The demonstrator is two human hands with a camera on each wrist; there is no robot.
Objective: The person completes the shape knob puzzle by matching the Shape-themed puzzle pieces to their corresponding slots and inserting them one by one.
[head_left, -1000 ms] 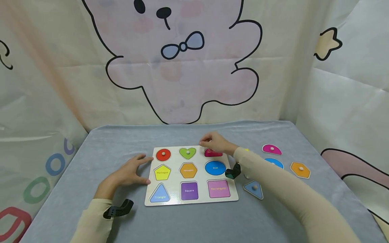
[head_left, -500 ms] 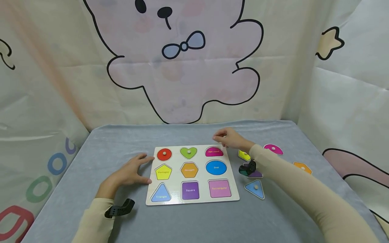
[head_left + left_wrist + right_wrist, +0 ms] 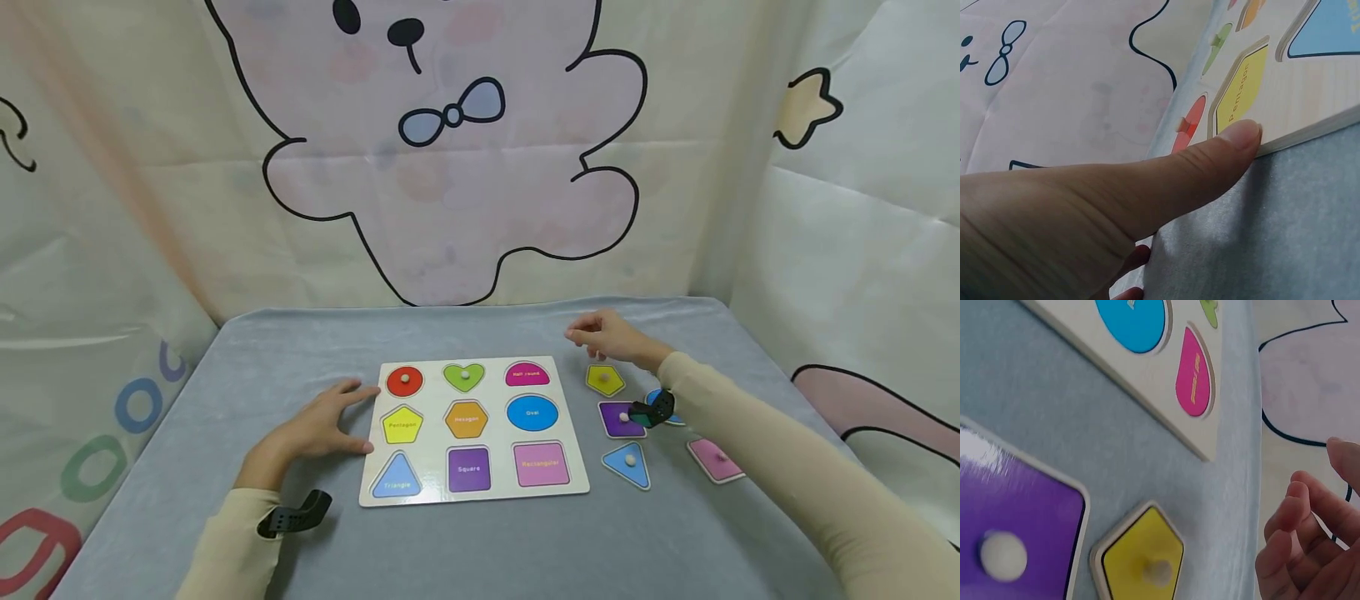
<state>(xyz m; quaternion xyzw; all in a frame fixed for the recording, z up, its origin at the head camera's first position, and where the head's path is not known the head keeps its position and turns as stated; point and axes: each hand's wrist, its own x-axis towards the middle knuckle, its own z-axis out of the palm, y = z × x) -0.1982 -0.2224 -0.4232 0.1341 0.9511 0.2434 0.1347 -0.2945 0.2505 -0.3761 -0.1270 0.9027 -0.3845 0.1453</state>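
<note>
A white wooden shape-puzzle board lies on the table, with labelled recesses in several colours. The red circle piece and green heart piece sit in their recesses. My left hand spreads its thumb and fingers against the board's left edge; in the left wrist view the thumb touches the corner edge near the pentagon recess. Holding nothing, my right hand hovers behind the loose yellow pentagon piece, fingers loosely bent; the right wrist view shows those fingers apart from any piece.
Right of the board lie a purple square piece, a blue triangle piece and a pink rectangle piece. A blue oval piece is partly covered by the right wrist strap. Printed cloth hangs behind the table.
My right hand has moved right, from above the board's top right to beyond its corner. Its arm now covers the half-round and hexagon pieces and uncovers the pentagon and square. My left hand stays put.
</note>
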